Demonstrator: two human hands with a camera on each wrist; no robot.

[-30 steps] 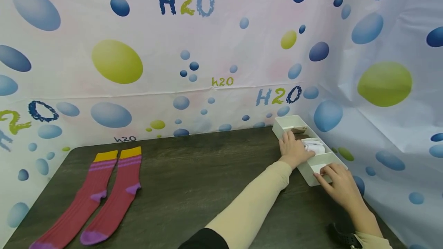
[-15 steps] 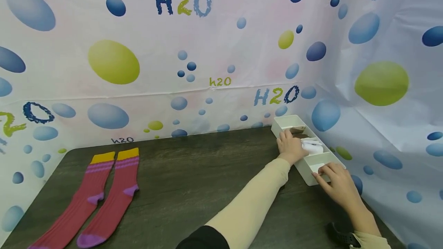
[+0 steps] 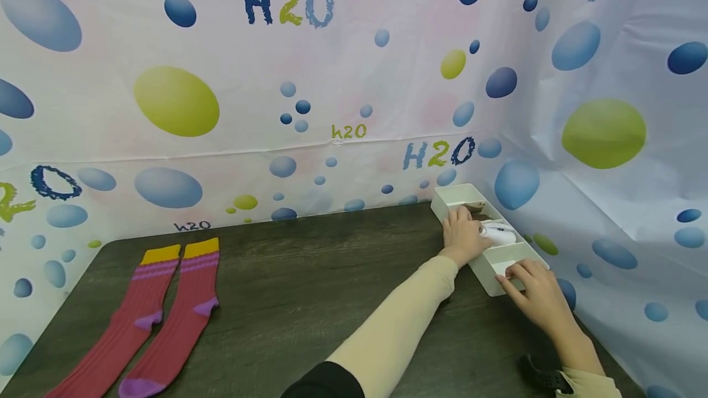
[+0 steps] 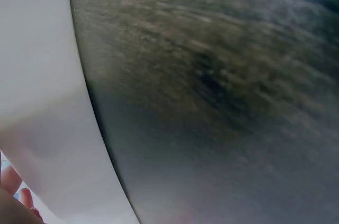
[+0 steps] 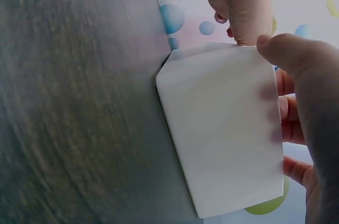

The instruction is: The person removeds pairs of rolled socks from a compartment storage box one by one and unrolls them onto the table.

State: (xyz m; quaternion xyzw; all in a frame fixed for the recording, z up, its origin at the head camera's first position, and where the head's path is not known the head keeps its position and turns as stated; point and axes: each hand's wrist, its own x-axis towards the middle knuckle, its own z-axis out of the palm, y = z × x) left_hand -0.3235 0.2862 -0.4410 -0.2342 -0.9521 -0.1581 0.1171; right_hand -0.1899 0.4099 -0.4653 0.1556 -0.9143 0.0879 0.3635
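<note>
A white divided organizer box stands at the table's far right corner. My left hand holds its long near side, fingers over the rim by the middle compartments. At the short front end, my right hand grips the wall; in the right wrist view the thumb lies on the rim and the fingertips show behind the end panel. A white rounded item lies in one compartment, with a brown item behind it, partly hidden by the left hand. The left wrist view mostly shows the box's side wall.
Two red socks with yellow cuffs and purple heels lie flat on the left of the dark wooden table. A dotted, lettered curtain borders the table behind and at right. A black watch band is at the right wrist.
The scene shifts slightly left in the head view as the camera turns. Both hands stay at the box, and the left thumb shifts slightly along its rim.
</note>
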